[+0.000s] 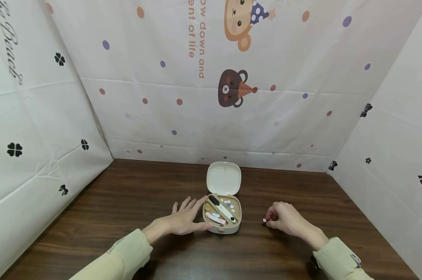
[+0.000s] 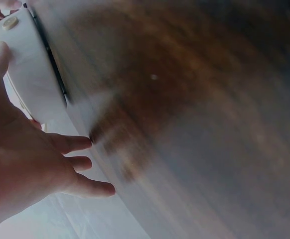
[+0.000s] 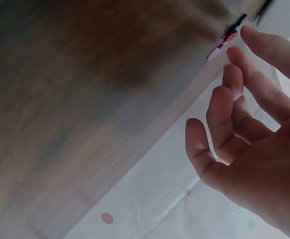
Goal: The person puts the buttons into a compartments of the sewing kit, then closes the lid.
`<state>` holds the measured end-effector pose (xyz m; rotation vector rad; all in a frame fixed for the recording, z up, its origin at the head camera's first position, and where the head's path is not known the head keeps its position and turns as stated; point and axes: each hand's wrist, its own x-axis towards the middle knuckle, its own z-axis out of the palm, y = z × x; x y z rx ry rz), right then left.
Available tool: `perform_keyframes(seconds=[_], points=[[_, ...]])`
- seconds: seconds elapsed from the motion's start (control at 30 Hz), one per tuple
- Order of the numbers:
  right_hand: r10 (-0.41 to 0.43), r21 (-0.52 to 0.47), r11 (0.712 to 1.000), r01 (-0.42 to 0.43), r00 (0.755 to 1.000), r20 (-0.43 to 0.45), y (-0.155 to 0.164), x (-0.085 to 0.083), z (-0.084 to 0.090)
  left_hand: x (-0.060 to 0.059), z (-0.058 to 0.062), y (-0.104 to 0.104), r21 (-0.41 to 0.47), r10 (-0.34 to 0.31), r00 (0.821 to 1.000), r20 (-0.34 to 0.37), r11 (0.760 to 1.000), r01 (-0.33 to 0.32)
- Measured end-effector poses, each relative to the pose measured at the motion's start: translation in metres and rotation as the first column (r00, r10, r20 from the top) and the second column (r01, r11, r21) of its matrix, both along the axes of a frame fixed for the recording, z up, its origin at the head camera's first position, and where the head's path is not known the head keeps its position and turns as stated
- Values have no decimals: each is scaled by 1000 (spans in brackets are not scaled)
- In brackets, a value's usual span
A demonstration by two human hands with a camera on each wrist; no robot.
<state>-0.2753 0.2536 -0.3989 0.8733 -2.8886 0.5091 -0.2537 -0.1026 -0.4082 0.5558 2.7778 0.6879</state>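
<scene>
A small white box (image 1: 220, 230) stands on the table with its lid (image 1: 223, 178) raised. Inside its tan compartments lie a white stick with black ends (image 1: 225, 211), several small white buttons (image 1: 228, 202), a pink strip (image 1: 215, 218) and a yellow round piece (image 1: 207, 207). My left hand (image 1: 183, 221) is spread at the box's left side, thumb by the front and a fingertip at the rear left corner. To the right of the box, my right hand (image 1: 288, 219) pinches a small pink-and-black piece (image 3: 228, 38) between thumb and fingertips, low over the table. Its kind is too small to make out.
The dark wood table (image 1: 154, 182) is bordered by a patterned cloth (image 1: 168, 120) at the back and hanging cloths at left and right. The raised lid stands just in front of the back cloth.
</scene>
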Motion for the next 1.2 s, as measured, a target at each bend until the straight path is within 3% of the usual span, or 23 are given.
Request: perform_keyframes(seconds=[0.53, 0.83, 1.2], points=[[17, -7, 1000, -17, 1000, 10, 4, -2, -6, 1, 0, 0, 7, -2, 1000, -5, 1000, 2], [70, -30, 997, -67, 992, 109, 3, -6, -4, 2, 1, 0, 2, -4, 1000, -4, 1000, 4], [81, -67, 995, -75, 993, 90, -2, -10, 1, 0, 0, 1, 1, -2, 1000, -12, 1000, 2]])
